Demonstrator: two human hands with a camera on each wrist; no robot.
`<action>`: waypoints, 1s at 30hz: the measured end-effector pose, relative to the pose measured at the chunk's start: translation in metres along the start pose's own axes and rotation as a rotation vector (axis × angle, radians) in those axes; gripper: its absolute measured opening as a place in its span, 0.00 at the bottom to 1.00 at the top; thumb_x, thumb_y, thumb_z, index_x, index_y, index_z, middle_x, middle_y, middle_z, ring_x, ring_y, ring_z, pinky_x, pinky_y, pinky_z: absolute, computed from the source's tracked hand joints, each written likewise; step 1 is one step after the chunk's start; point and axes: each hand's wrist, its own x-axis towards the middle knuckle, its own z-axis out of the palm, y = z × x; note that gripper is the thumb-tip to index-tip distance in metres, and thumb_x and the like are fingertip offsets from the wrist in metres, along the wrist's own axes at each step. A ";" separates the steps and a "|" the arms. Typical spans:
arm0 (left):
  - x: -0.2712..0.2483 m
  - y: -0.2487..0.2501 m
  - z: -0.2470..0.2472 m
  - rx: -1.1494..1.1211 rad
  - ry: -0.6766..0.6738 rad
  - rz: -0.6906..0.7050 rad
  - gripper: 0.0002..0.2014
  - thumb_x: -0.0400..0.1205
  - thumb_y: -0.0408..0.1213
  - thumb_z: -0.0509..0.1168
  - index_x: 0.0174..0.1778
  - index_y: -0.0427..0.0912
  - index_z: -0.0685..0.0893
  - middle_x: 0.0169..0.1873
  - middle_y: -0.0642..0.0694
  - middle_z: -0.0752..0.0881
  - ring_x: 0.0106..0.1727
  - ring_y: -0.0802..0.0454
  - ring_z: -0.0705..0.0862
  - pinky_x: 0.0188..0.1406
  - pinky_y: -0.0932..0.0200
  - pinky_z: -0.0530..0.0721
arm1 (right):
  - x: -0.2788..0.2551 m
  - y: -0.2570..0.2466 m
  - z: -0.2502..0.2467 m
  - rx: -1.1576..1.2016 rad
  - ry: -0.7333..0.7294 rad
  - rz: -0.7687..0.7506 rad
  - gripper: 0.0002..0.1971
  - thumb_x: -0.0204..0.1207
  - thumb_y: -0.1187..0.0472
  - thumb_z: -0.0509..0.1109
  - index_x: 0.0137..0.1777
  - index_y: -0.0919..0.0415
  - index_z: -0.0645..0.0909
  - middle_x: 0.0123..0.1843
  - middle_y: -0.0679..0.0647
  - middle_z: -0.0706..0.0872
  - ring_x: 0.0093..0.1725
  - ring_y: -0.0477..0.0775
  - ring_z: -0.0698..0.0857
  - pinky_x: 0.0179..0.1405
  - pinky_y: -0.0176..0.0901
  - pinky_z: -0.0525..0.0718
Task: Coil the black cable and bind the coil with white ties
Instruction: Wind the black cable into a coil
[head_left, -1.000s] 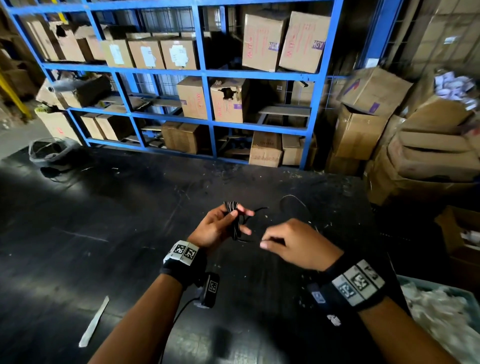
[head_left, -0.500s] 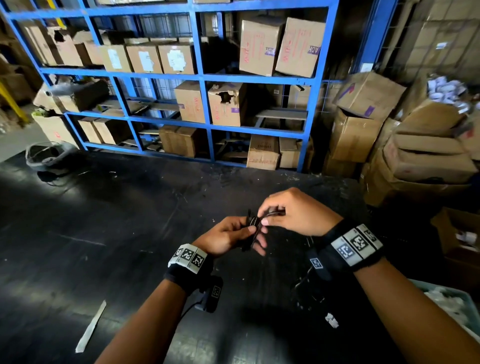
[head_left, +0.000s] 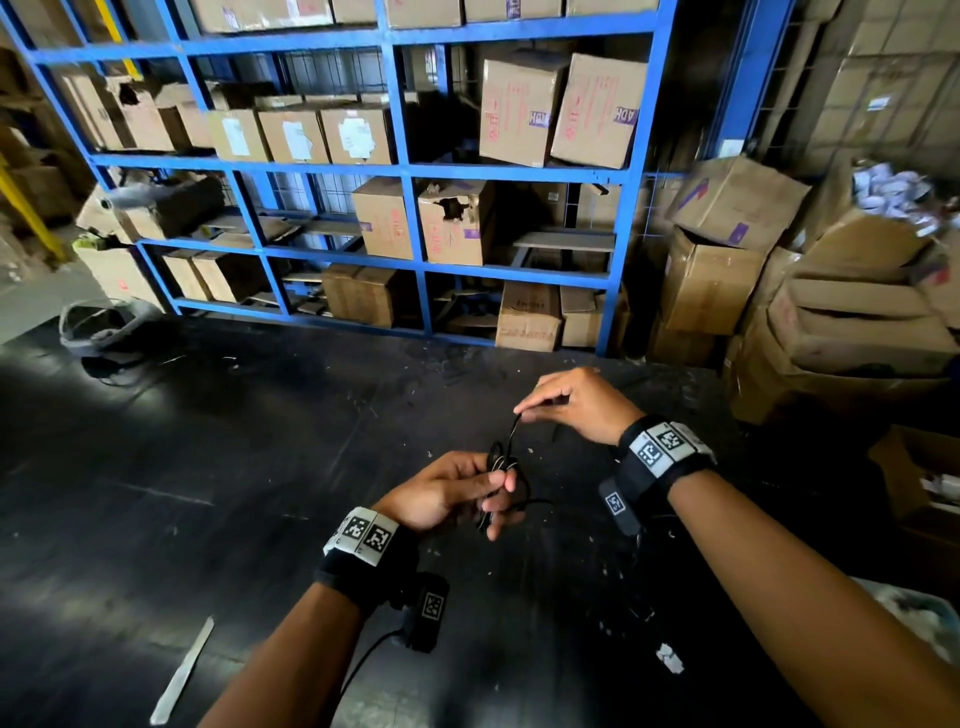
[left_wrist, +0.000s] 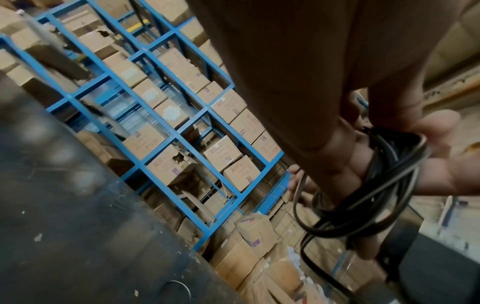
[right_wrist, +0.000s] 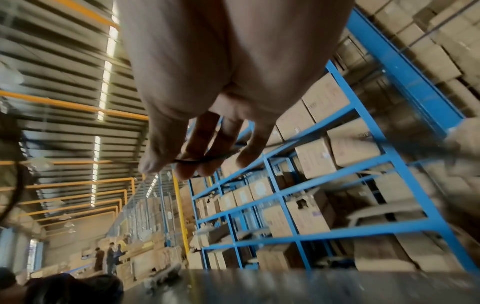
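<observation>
I am looking down past my forearms at the black bench (head_left: 218, 467), where a pale flat strip (head_left: 183, 670) is lying near my left elbow. Whether it is one of the white ties I cannot tell.

My left hand (head_left: 447, 493) is gripping the black cable (head_left: 500, 460) as a small bundle of loops, fingers curled round it. The left wrist view is showing several turns stacked against the fingers (left_wrist: 342, 162), loose and uneven, with at least one strand trailing off below.

Just beyond and slightly higher, my right hand (head_left: 566, 402) is pinching the free run of cable between thumb and fingertips, drawing it up and away from the bundle. The right wrist view is blurred, but a thin dark strand is crossing under the fingertips (right_wrist: 189, 168).

So I am judging the coiling as well under way but not finished: some loose length is waiting to be wound on. No tie is showing on the coil, so the binding is all left to do.

Farther off, blue shelving (head_left: 400, 171) is carrying cardboard boxes (head_left: 519, 109), with more piled at the right.
</observation>
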 end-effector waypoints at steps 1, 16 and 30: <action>-0.001 0.000 0.000 -0.036 0.012 0.007 0.06 0.87 0.31 0.56 0.52 0.36 0.79 0.31 0.46 0.71 0.29 0.49 0.83 0.71 0.28 0.71 | -0.003 0.005 0.008 0.030 0.010 0.013 0.09 0.72 0.61 0.83 0.52 0.57 0.95 0.47 0.51 0.94 0.49 0.50 0.92 0.55 0.45 0.89; 0.007 -0.006 -0.020 -0.269 0.242 0.107 0.09 0.88 0.29 0.55 0.50 0.37 0.80 0.30 0.46 0.74 0.29 0.47 0.83 0.74 0.29 0.76 | -0.087 0.020 0.057 0.504 0.252 0.233 0.23 0.73 0.71 0.81 0.67 0.53 0.88 0.43 0.56 0.89 0.38 0.53 0.86 0.46 0.45 0.89; 0.022 -0.026 0.003 -0.092 0.294 0.013 0.12 0.90 0.28 0.55 0.62 0.23 0.79 0.46 0.32 0.89 0.41 0.38 0.92 0.43 0.53 0.88 | -0.041 -0.040 0.039 -0.055 0.332 -0.054 0.08 0.77 0.62 0.80 0.55 0.63 0.94 0.46 0.53 0.94 0.42 0.45 0.92 0.45 0.37 0.88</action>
